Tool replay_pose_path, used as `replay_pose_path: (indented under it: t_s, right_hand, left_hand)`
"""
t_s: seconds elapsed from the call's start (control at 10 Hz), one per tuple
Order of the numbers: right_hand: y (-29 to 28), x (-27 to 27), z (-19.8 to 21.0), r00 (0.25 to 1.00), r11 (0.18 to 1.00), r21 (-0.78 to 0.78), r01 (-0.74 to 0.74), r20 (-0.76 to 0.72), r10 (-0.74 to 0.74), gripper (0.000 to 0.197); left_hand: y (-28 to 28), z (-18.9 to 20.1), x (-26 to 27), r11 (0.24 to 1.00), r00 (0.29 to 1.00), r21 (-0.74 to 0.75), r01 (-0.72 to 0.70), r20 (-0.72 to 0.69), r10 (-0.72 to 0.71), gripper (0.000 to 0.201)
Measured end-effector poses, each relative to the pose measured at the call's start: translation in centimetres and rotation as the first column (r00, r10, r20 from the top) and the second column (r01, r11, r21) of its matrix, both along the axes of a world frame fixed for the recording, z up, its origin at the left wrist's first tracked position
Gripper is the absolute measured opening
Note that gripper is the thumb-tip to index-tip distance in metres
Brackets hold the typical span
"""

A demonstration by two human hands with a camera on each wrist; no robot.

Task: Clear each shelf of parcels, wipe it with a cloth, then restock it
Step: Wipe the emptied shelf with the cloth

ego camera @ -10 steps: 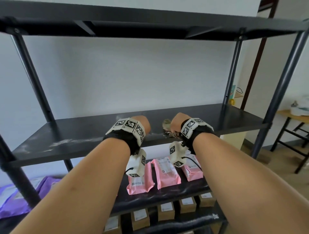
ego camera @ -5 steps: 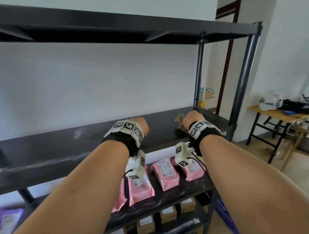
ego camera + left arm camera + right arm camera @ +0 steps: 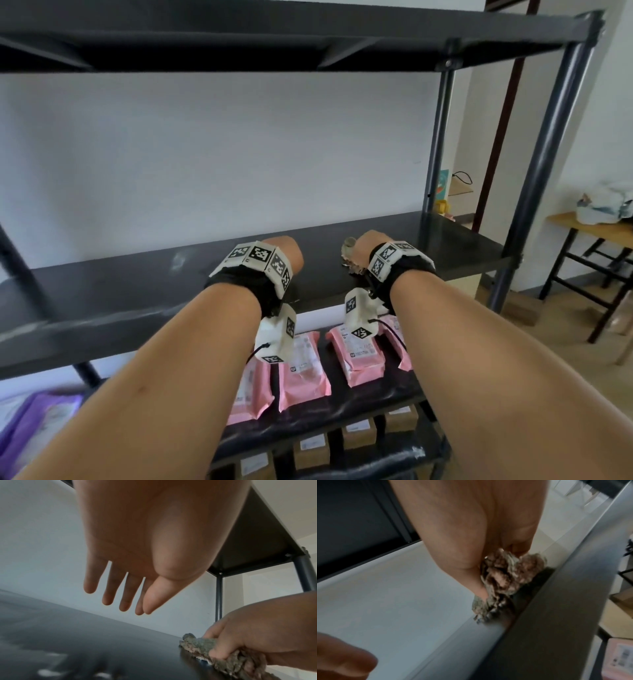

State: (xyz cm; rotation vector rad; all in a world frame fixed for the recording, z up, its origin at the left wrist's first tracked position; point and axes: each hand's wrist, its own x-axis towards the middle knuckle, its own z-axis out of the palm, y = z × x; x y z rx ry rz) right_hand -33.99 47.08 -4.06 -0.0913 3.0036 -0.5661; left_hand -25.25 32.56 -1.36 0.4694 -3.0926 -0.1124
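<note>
While the right hand (image 3: 368, 248) grips the crumpled cloth (image 3: 202, 645) with curled fingers (image 3: 217, 653), the cloth lies pressed on the dark shelf (image 3: 137, 294), at about 1 o'clock from the left hand (image 3: 289, 253). The left hand hovers over the shelf, its fingers (image 3: 107, 595) straight and a little spread (holding nothing). Pink parcels (image 3: 303, 373) lie on the shelf below, at 6 o'clock from both wrists.
</note>
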Motion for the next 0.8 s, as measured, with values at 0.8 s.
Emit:
replay_pose_path:
  t_s: [0.8]
  right_hand:
    - [-19.2, 14.1, 0.9, 0.876, 0.876, 0.026, -0.481, 0.038, 0.48, 0.025]
  left_hand:
    - [-23.4, -5.7, 9.6, 0.952, 0.966, -0.304, 0.031, 0.255, 0.05, 0.028]
